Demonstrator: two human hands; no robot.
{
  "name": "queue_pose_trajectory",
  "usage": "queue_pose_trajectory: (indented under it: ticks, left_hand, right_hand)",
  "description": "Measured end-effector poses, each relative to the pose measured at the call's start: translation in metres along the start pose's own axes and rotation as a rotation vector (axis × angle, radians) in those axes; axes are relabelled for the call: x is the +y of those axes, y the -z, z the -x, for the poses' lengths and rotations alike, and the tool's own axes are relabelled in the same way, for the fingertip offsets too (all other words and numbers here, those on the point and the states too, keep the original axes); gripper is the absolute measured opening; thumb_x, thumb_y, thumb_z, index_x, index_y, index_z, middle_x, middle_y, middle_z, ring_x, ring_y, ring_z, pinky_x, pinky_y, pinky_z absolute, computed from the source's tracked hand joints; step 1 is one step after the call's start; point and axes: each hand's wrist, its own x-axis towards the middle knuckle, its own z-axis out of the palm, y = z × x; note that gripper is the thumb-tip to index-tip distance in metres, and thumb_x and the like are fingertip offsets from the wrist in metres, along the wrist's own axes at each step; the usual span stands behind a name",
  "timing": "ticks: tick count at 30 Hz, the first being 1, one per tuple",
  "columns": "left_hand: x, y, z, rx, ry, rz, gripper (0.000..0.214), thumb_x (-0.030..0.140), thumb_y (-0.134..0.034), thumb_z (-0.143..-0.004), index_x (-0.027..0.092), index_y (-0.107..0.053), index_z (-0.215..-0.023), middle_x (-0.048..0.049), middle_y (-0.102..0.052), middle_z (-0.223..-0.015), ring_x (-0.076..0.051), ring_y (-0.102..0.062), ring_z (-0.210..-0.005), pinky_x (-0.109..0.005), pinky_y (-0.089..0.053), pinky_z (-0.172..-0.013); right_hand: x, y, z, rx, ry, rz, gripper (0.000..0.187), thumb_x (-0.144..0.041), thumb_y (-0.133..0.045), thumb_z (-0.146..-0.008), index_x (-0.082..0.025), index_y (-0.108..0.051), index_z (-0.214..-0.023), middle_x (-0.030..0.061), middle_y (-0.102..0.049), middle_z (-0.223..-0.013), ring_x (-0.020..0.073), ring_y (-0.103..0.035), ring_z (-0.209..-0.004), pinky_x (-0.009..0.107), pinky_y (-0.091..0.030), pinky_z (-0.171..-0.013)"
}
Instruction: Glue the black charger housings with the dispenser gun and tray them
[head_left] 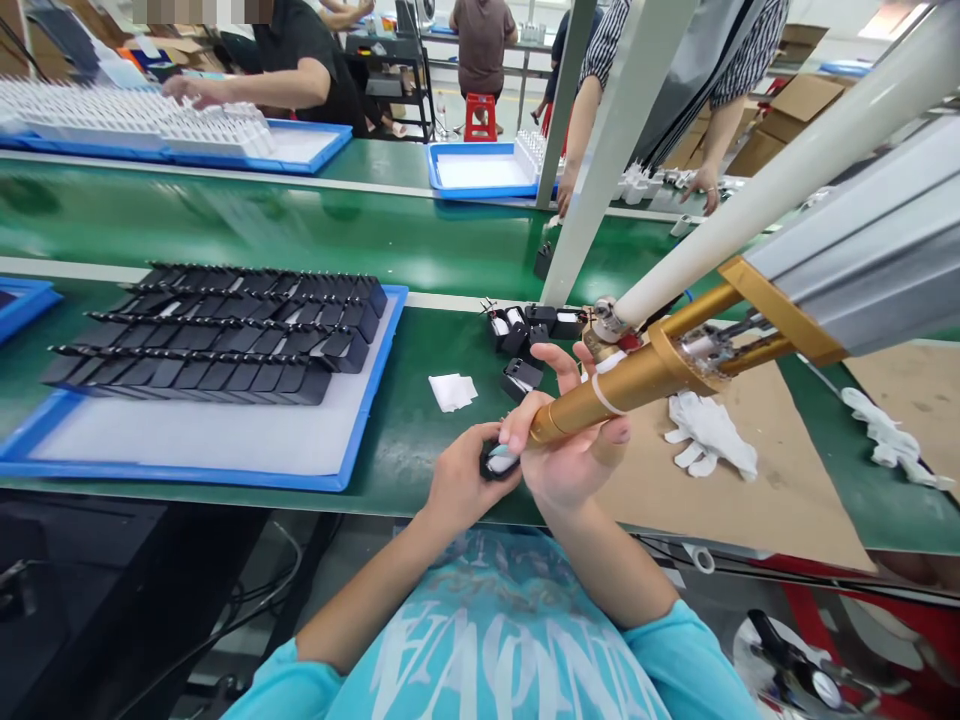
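Near the bench's front edge, my left hand (465,470) is closed around a small black plastic housing (491,462) with a pale part inside. My right hand (566,470) wraps loosely around the gold body of a powered screwdriver (600,400), some fingers sticking out past it. Its fingertips also meet the housing; the tool's tip is hidden there. Just beyond my hands lie several loose black housings (521,375), some with white parts and wires. A scrap of white paper (452,392) lies to their left.
A blue-rimmed tray (352,440) at left holds rows of black housings (225,340). White gloves (709,430) lie on brown cardboard (795,480) at right. A white upright post (600,150) and the slanting tool arm (757,170) stand close. Co-workers handle parts across the green conveyor (300,225).
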Motion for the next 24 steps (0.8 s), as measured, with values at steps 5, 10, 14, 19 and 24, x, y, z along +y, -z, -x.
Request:
queue_pose_trajectory:
  ticks: [5, 10, 14, 19, 24]
  left_hand:
    - [-0.002, -0.004, -0.001, 0.118, -0.15, 0.046, 0.033, 0.026, -0.07, -0.078, 0.022, -0.051, -0.104, -0.0056, -0.072, -0.104, -0.02, -0.072, -0.089, -0.027, -0.055, -0.069]
    - [-0.004, -0.003, 0.001, 0.088, -0.119, 0.004, 0.036, 0.027, -0.07, -0.079, 0.022, -0.052, -0.11, -0.005, -0.072, -0.102, -0.019, -0.071, -0.085, -0.027, -0.055, -0.071]
    - [-0.011, 0.008, 0.0, -0.12, 0.049, -0.078, 0.029, 0.03, -0.069, -0.081, 0.022, -0.058, -0.106, -0.0035, -0.07, -0.096, -0.02, -0.069, -0.087, -0.03, -0.053, -0.073]
    - [-0.023, 0.029, -0.007, -0.387, 0.279, 0.01, 0.035, 0.034, -0.071, -0.079, 0.023, -0.058, -0.11, -0.0041, -0.068, -0.107, -0.023, -0.066, -0.099, -0.036, -0.052, -0.086]
    - [-0.027, 0.031, -0.027, -0.523, 0.372, 0.257, 0.054, 0.045, -0.069, -0.08, 0.025, -0.051, -0.128, -0.0076, -0.061, -0.132, -0.026, -0.056, -0.125, -0.041, -0.043, -0.107]
  right_hand:
    - [0.0, 0.001, 0.001, -0.039, -0.01, 0.003, 0.04, -0.065, -0.049, -0.084, -0.026, -0.051, -0.092, 0.0024, -0.062, -0.111, 0.0049, -0.054, -0.038, 0.023, -0.044, -0.03]
    - [-0.002, 0.0, 0.0, 0.008, -0.016, 0.008, 0.049, -0.07, -0.048, -0.08, -0.03, -0.051, -0.108, 0.005, -0.063, -0.117, 0.0073, -0.055, -0.04, 0.026, -0.045, -0.031]
    - [-0.004, 0.001, -0.002, 0.027, -0.063, 0.033, 0.059, -0.075, -0.043, -0.077, -0.026, -0.057, -0.107, 0.0081, -0.066, -0.114, 0.0083, -0.054, -0.041, 0.029, -0.047, -0.035]
    - [-0.007, 0.014, -0.004, 0.089, -0.006, 0.065, 0.05, -0.069, -0.045, -0.081, -0.025, -0.06, -0.1, 0.0064, -0.066, -0.115, 0.0085, -0.057, -0.043, 0.029, -0.048, -0.038]
    - [-0.01, 0.026, -0.005, 0.151, 0.03, 0.115, 0.045, -0.066, -0.046, -0.083, -0.027, -0.057, -0.104, 0.0054, -0.065, -0.116, 0.0085, -0.058, -0.042, 0.029, -0.047, -0.037]
